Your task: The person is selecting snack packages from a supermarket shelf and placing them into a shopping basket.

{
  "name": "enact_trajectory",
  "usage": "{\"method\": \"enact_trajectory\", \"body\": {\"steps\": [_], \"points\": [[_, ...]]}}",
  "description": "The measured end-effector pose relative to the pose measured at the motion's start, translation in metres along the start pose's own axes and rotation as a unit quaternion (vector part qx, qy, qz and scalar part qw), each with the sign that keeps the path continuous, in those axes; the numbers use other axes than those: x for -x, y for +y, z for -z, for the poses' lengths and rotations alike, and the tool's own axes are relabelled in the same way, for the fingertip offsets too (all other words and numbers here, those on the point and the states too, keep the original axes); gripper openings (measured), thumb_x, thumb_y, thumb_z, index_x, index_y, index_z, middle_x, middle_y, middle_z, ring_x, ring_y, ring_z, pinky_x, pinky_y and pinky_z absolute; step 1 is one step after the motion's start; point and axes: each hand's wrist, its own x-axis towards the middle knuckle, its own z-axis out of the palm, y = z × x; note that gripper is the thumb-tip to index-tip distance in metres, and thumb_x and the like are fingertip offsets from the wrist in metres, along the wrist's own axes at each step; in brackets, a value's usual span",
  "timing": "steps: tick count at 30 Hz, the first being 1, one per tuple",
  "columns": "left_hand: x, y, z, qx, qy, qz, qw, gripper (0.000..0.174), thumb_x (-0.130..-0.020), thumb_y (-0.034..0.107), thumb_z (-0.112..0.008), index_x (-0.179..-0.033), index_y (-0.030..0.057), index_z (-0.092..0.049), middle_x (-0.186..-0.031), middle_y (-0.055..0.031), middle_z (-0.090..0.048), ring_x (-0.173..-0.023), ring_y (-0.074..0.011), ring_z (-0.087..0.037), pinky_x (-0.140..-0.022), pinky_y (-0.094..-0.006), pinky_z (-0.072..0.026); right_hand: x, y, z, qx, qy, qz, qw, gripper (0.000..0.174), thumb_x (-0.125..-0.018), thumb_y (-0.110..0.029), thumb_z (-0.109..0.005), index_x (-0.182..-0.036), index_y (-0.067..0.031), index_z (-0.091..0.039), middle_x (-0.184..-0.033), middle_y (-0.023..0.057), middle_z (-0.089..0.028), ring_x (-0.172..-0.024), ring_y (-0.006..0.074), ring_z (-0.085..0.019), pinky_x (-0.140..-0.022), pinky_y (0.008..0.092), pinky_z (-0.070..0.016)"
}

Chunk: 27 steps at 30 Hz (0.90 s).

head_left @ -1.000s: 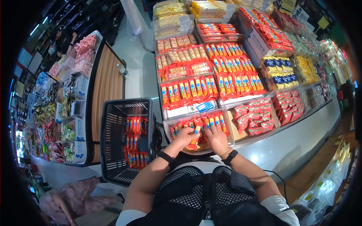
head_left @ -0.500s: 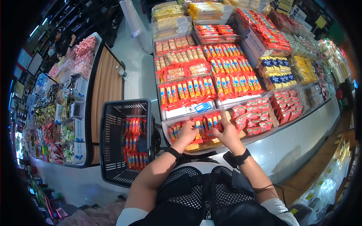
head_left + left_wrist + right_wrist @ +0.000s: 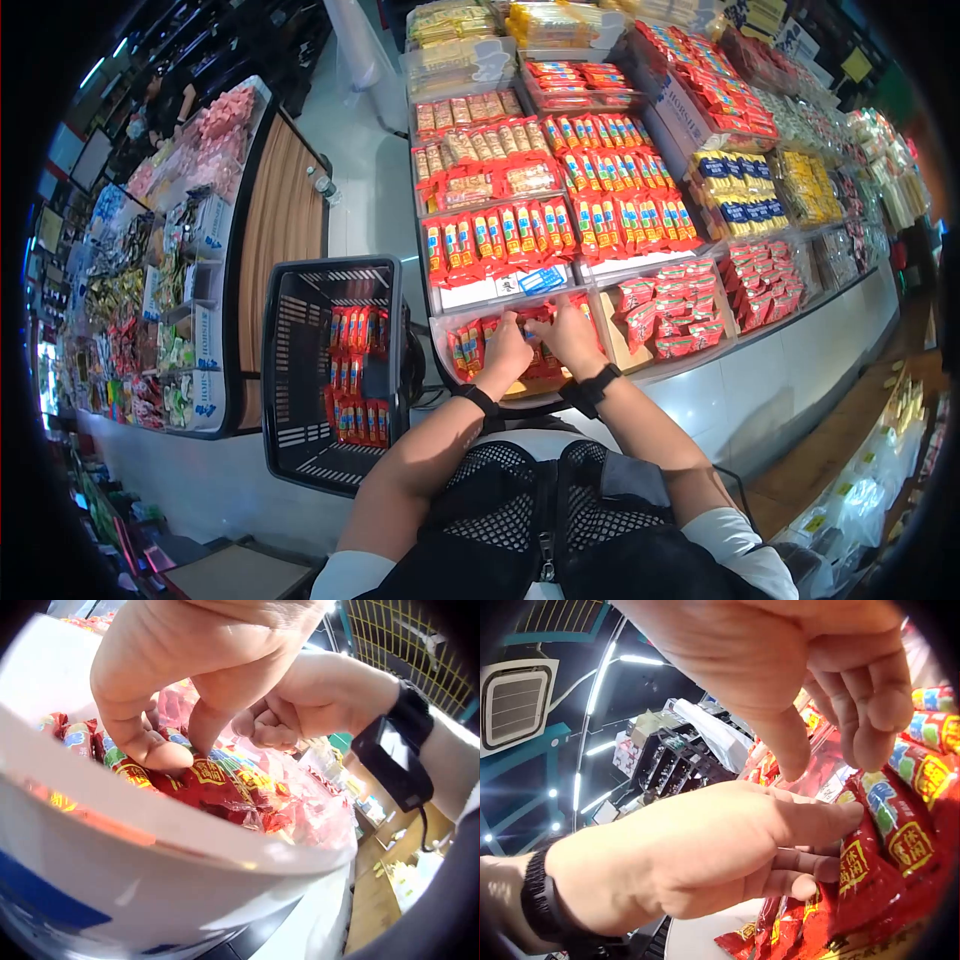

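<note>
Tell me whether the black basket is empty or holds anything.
Partly filled: rows of red packets lie inside the black basket, with bare mesh floor beside them and wall showing above.

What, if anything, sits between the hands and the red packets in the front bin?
Nothing visible does. The left hand is inside the front bin with its fingertips on the red packets; the right hand curls just over them beside it.

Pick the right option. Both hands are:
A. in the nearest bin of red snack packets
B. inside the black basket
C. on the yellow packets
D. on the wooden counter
A: the left hand and the right hand are both down among the red snack packets in the nearest bin, beside the black basket.
</note>
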Motion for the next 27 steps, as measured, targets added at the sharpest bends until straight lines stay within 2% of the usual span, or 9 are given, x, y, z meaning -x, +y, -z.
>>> {"method": "enact_trajectory", "body": {"steps": [1, 5, 7, 8, 10, 11, 18, 20, 27], "points": [[0.001, -0.002, 0.0, 0.012, 0.015, -0.002, 1.0, 0.054, -0.084, 0.021, -0.077, -0.125, -0.0005, -0.05, -0.118, -0.0273, -0.065, -0.11, -0.0437, -0.063, -0.091, -0.0493, -0.0519, 0.005, 0.002, 0.003, -0.067, -0.006, 0.009, 0.998, 0.06, -0.078, -0.032, -0.078, -0.123, 0.0032, -0.055, -0.084, 0.0264, -0.07, -0.084, 0.0409, -0.07, -0.074, 0.0488, -0.0555], [-0.004, -0.01, -0.002, 0.035, 0.013, -0.012, 0.999, 0.056, -0.082, 0.021, -0.079, -0.124, 0.0001, -0.05, -0.113, -0.027, -0.067, -0.109, -0.0437, -0.064, -0.09, -0.0489, -0.0522, 0.045, 0.036, 0.0, 0.01, -0.045, 0.112, 0.993, 0.063, -0.074, -0.026, -0.082, -0.124, 0.0016, -0.055, -0.087, 0.0226, -0.069, -0.083, 0.0383, -0.069, -0.072, 0.0467, -0.0549], [-0.006, -0.012, -0.004, 0.035, 0.017, -0.025, 0.999, 0.056, -0.081, 0.021, -0.08, -0.124, -0.0003, -0.05, -0.113, -0.0269, -0.067, -0.107, -0.0434, -0.064, -0.089, -0.0484, -0.0526, 0.06, 0.037, 0.006, 0.164, -0.041, 0.22, 0.961, 0.055, -0.079, -0.022, -0.075, -0.127, -0.0015, -0.055, -0.089, 0.0155, -0.069, -0.086, 0.0314, -0.07, -0.07, 0.0421, -0.0558], [-0.006, -0.013, -0.004, 0.032, 0.02, -0.037, 0.999, 0.056, -0.081, 0.021, -0.08, -0.123, -0.0006, -0.05, -0.113, -0.0268, -0.067, -0.106, -0.043, -0.065, -0.088, -0.0478, -0.053, 0.061, 0.041, 0.001, 0.163, -0.039, 0.217, 0.962, 0.055, -0.079, -0.022, -0.075, -0.127, -0.0015, -0.055, -0.089, 0.0155, -0.069, -0.086, 0.0314, -0.07, -0.07, 0.0421, -0.0558], [-0.007, -0.011, -0.003, 0.031, 0.017, -0.036, 0.999, 0.055, -0.081, 0.021, -0.081, -0.122, -0.0008, -0.05, -0.112, -0.0265, -0.067, -0.105, -0.0427, -0.065, -0.088, -0.0474, -0.0529, 0.058, 0.045, -0.013, 0.309, 0.006, 0.257, 0.916, 0.043, -0.085, -0.017, -0.064, -0.126, -0.0051, -0.057, -0.09, 0.0101, -0.067, -0.088, 0.0247, -0.069, -0.069, 0.0381, -0.0556], [-0.007, -0.009, -0.003, 0.031, 0.018, -0.031, 0.999, 0.055, -0.08, 0.02, -0.081, -0.12, -0.001, -0.051, -0.111, -0.0261, -0.067, -0.105, -0.0424, -0.066, -0.089, -0.047, -0.0528, 0.056, 0.048, -0.018, 0.326, 0.015, 0.265, 0.907, 0.035, -0.089, -0.014, -0.055, -0.123, -0.007, -0.058, -0.087, 0.0085, -0.067, -0.082, 0.0221, -0.069, -0.064, 0.0362, -0.0545], [-0.013, -0.014, -0.009, 0.025, 0.013, -0.016, 0.999, 0.053, -0.081, 0.019, -0.08, -0.119, -0.0014, -0.051, -0.109, -0.0267, -0.067, -0.106, -0.0422, -0.065, -0.09, -0.0464, -0.0521, 0.048, 0.045, -0.021, 0.327, 0.018, 0.26, 0.908, 0.027, -0.088, -0.014, -0.057, -0.113, -0.0057, -0.059, -0.08, 0.0062, -0.066, -0.073, 0.0213, -0.069, -0.06, 0.0343, -0.0546], [-0.022, -0.026, -0.022, -0.003, 0.052, -0.053, 0.997, 0.055, -0.08, 0.022, -0.082, -0.121, 0.0004, -0.051, -0.096, -0.022, -0.071, -0.092, -0.0371, -0.071, -0.082, -0.0438, -0.0559, 0.047, 0.049, -0.025, 0.325, 0.039, 0.269, 0.906, 0.022, -0.088, -0.013, -0.057, -0.108, -0.0061, -0.058, -0.079, 0.006, -0.066, -0.071, 0.021, -0.069, -0.058, 0.0344, -0.0548], [-0.023, -0.021, -0.03, -0.007, 0.074, -0.053, 0.996, 0.054, -0.08, 0.016, -0.08, -0.122, -0.0004, -0.051, -0.093, -0.0204, -0.071, -0.089, -0.035, -0.072, -0.081, -0.0426, -0.056, 0.043, 0.047, -0.023, 0.32, 0.039, 0.254, 0.912, 0.015, -0.088, -0.011, -0.057, -0.103, -0.0073, -0.057, -0.076, 0.006, -0.066, -0.069, 0.022, -0.07, -0.057, 0.0346, -0.0553]]}}
